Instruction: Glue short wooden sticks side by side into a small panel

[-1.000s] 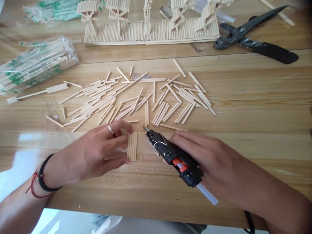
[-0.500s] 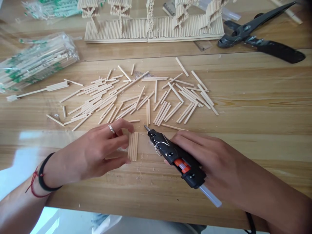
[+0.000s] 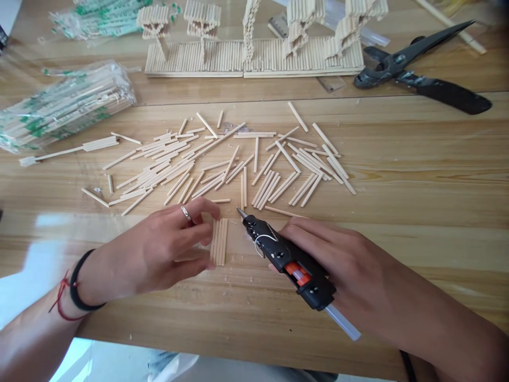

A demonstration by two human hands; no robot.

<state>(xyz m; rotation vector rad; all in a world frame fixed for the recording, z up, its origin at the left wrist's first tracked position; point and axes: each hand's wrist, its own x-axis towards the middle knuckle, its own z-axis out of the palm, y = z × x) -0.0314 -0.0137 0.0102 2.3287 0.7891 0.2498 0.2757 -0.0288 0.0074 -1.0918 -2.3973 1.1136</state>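
My left hand [image 3: 167,246] rests on the wooden table [image 3: 417,175] with its fingertips pressed against the left side of a small panel of glued sticks [image 3: 219,241], steadying it. A ring sits on one finger and black and red bands circle the wrist. My right hand [image 3: 342,260] grips a black glue gun [image 3: 290,260] with an orange trigger and a clear glue stick poking out of its back. The nozzle points up-left and hovers just right of the panel's top end. Beyond both hands lie several loose cut sticks [image 3: 222,159].
At the back stands a stick model on a flat stick base [image 3: 254,55]. Black shears [image 3: 421,71] lie at the back right. Wrapped bundles of chopsticks [image 3: 63,106] sit at the left. The table's near edge runs just under my forearms.
Both hands, the panel and the glue gun keep their positions. The view has tilted slightly, so the things on the table sit a little lower in the picture.
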